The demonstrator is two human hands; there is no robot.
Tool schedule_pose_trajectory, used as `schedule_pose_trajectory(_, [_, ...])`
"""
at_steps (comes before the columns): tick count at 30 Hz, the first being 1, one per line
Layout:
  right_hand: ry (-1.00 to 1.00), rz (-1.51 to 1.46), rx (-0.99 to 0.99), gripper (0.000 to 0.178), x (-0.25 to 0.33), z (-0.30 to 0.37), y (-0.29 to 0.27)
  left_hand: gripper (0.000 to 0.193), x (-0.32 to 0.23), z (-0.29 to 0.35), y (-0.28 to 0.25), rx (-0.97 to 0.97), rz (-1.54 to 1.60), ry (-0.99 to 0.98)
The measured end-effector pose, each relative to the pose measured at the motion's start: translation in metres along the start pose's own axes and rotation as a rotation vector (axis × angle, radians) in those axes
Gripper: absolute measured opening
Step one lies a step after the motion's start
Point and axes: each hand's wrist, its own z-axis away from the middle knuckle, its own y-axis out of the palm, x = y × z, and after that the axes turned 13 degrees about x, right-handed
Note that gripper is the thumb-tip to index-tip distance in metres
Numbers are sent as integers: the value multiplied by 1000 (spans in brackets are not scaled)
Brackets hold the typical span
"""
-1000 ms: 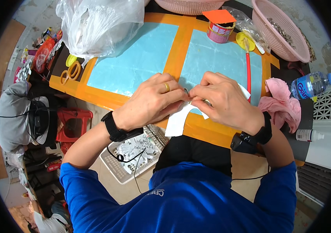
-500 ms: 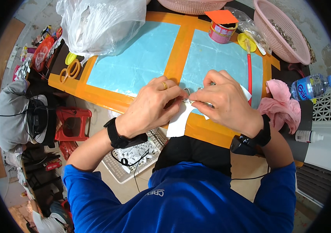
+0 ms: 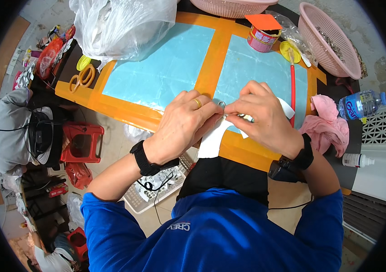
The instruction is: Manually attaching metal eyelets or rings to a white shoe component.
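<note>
Near the front edge of the work surface, my left hand and my right hand meet with their fingertips almost touching. Both hands are closed in a pinch around a white strip, which looks like paper or fabric. Its one end hangs down below my left fingers, and another white end shows beyond my right hand. A small silvery metal ring pokes up between the fingertips. My fingers hide just how ring and strip are joined.
Orange tape frames the blue table covering. Around it lie a white plastic bag, orange-handled scissors, a red-handled brush, a tin, a pink basket, a pink cloth and a bottle. Below sits a crate of white pieces.
Both hands stay pinched at the strip, with the left turned slightly and more of the metal ring showing. The whole view has shifted a little.
</note>
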Motion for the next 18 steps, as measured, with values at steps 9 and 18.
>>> schedule_pose_trajectory(9, [0, -17, 49, 8, -2, -1, -4, 12, 5, 3, 3, 0, 8, 22])
schedule_pose_trajectory(18, [-134, 116, 1, 7, -9, -1, 4, 15, 6, 4, 1, 18, -102, 70])
